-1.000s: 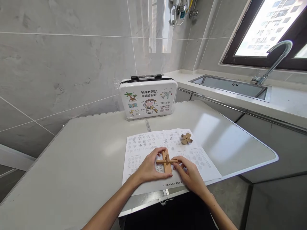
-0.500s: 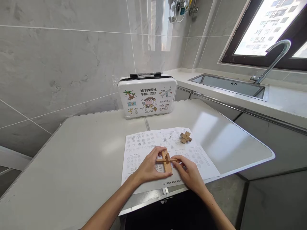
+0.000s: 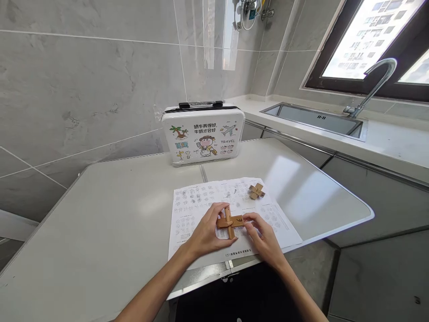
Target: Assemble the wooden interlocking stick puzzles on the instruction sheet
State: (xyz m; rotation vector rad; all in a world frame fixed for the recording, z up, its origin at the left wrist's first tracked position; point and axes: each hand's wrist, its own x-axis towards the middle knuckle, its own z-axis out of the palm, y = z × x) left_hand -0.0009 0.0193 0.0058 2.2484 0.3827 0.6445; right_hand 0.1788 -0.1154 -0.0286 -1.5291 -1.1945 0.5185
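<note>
A wooden cross-shaped puzzle (image 3: pixel 229 221) of interlocked bars is held just above a printed instruction sheet (image 3: pixel 197 203) on the white table (image 3: pixel 110 223). My left hand (image 3: pixel 208 230) pinches its left side with fingers curled round the bars. My right hand (image 3: pixel 263 237) grips the end of the wide horizontal bar from the right. A second, smaller assembled wooden cross (image 3: pixel 256 191) lies on the sheet's far right corner, apart from both hands.
A white tin case (image 3: pixel 203 134) printed with cartoon travel pictures stands upright at the table's back edge against the tiled wall. To the right, a counter holds a steel sink (image 3: pixel 315 117) and curved tap (image 3: pixel 372 85) below a window.
The puzzle has been turned in my hands: the wide flat bar, upright before, now lies horizontal. Both hands keep their hold. The view has shifted slightly to the right.
</note>
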